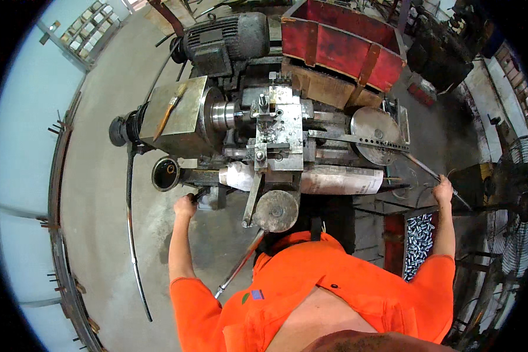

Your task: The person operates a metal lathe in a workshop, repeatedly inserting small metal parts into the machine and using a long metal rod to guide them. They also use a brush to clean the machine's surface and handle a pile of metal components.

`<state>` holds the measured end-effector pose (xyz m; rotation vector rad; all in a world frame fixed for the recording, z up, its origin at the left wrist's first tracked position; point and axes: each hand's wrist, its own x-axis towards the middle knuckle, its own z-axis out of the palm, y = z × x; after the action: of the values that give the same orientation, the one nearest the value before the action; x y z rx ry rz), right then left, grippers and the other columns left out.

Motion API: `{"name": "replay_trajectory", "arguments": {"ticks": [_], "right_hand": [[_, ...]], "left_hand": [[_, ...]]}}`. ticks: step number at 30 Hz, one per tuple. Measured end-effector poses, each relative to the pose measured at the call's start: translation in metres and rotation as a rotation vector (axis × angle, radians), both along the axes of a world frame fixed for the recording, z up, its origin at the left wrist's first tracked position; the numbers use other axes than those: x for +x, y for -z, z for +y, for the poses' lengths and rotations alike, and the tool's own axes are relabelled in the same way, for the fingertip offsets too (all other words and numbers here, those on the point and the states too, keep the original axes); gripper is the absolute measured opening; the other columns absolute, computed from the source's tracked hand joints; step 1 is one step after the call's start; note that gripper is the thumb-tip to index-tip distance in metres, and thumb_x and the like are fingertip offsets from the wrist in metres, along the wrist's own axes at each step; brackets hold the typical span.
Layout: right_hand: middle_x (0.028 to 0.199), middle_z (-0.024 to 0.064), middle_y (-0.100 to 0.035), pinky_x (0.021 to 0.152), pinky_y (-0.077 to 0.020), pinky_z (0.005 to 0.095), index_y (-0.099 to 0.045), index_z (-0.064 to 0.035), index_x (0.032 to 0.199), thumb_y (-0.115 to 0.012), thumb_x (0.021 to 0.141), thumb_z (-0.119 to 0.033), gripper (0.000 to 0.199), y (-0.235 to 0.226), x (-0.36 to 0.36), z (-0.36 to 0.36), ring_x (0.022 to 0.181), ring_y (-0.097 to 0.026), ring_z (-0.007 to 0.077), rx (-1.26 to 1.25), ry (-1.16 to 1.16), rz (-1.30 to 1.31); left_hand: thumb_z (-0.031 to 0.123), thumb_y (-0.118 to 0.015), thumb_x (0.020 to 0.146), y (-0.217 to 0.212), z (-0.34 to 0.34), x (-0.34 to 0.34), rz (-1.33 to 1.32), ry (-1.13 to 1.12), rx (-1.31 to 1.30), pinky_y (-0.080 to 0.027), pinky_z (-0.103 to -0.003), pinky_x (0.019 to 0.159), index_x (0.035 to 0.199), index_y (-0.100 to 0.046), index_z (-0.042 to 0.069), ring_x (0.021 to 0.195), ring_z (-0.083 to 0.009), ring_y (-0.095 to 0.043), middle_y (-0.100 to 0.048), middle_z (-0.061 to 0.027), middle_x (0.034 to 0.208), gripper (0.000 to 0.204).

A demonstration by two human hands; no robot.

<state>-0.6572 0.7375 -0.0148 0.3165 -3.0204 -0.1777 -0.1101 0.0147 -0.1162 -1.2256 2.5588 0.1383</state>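
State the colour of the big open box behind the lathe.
Red, with rusty brown straps: the large open metal box, clearest in the head view, sits behind the grey lathe.

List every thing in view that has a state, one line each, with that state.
Left hand: closed around a small handle at the lathe's front left.
Right hand: closed on the long lever, arm stretched out.
Lathe chuck: whether it is turning cannot be told.
Red bin: open on top.
Tray of small metal parts: well filled.
Round cup: open, dark inside.
Handwheel: untouched.
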Motion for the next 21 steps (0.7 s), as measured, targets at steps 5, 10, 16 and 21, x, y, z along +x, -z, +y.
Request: {"name": "replay_trajectory", "arguments": {"ticks": [5,10,16,21], "right_hand": [[0.092,0.019,-0.062,0.076,-0.0471,0.0451,-0.059,-0.0056,0.084,-0.057,0.067,-0.021,0.023,0.025,0.002,0.004,0.086,-0.059,0.0372,0.038,0.221,-0.012],[0.088,0.0212,-0.062,0.075,-0.047,0.0459,-0.061,-0.0045,0.087,-0.056,0.064,-0.022,0.029,0.01,0.119,-0.016,0.085,-0.059,0.0378,-0.043,0.177,-0.126],[0.077,0.0234,-0.059,0.068,-0.044,0.0466,-0.058,-0.0027,0.085,-0.055,0.061,-0.026,0.034,-0.017,0.225,-0.067,0.075,-0.056,0.0431,-0.469,0.173,-0.241],[0.076,0.0236,-0.059,0.067,-0.0435,0.0471,-0.056,-0.0031,0.083,-0.054,0.061,-0.025,0.03,-0.013,0.235,-0.068,0.074,-0.055,0.044,-0.507,0.222,-0.284]], "left_hand": [[0.033,-0.064,0.075,0.013,0.004,0.07,0.106,-0.255,0.178,-0.05,-0.039,0.075,0.109,-0.062,0.016,0.086,-0.0275,-0.063,-0.066,-0.0124,0.092,0.038],[0.015,-0.063,0.073,0.024,0.054,0.143,0.175,-0.467,0.449,-0.052,-0.032,0.06,0.103,-0.064,0.006,0.057,-0.0208,-0.065,-0.065,-0.0145,0.074,0.031],[0.006,-0.061,0.073,0.029,0.096,0.151,0.185,-0.522,0.508,-0.053,-0.031,0.058,0.101,-0.064,0.004,0.058,-0.0185,-0.066,-0.065,-0.014,0.072,0.028],[0.004,-0.057,0.07,0.007,0.091,0.095,0.298,-0.478,0.465,-0.051,-0.033,0.062,0.1,-0.065,0.006,0.059,-0.0238,-0.064,-0.063,-0.0144,0.069,0.031]]}}
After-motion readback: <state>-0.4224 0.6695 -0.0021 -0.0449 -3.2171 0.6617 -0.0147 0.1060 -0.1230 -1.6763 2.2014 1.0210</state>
